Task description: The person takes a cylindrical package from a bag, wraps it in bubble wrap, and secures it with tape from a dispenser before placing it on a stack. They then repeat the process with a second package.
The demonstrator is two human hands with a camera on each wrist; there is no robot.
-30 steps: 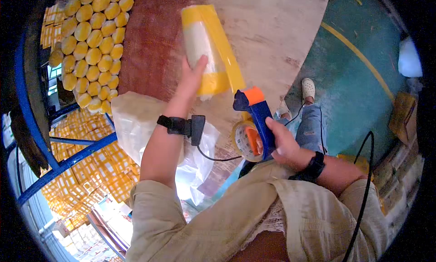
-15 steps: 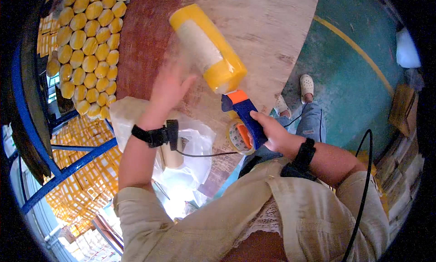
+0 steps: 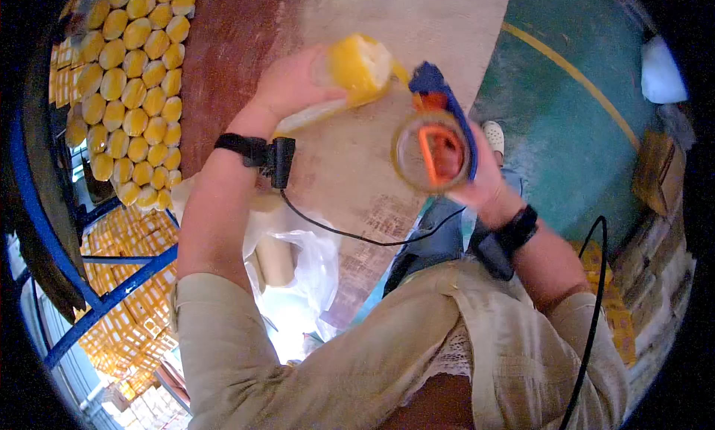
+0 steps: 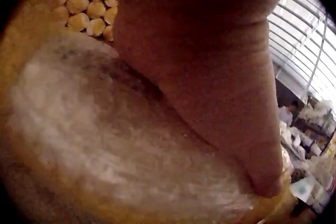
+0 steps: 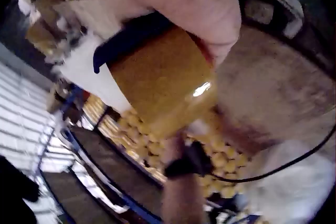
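Note:
My left hand (image 3: 302,84) grips a white, film-wrapped roll (image 4: 121,134) whose ends are covered in yellow tape. The end nearest my right hand points up toward the camera in the head view, and the thumb lies along the roll's side. A blue tape dispenser (image 3: 471,132) with orange parts is held in my right hand (image 3: 488,173). On it sits a roll of yellow tape (image 5: 163,77), seen broadside in the right wrist view. A short yellow strip (image 3: 401,72) spans between the wrapped end and the dispenser's head. Most right fingers are hidden behind the dispenser.
Many yellow-taped rolls (image 3: 134,65) are stacked at the left of the table (image 3: 357,184). A clear plastic bag (image 3: 316,262) and a brown cardboard tube (image 3: 274,260) lie near my left forearm. Blue rack bars (image 3: 126,285) stand left. A black cable (image 3: 357,239) runs between the wrists.
My left hand, off the roll half a second ago, has taken hold of it again and swung its end upward. My right hand has raised and turned the dispenser, moving it away from my body.

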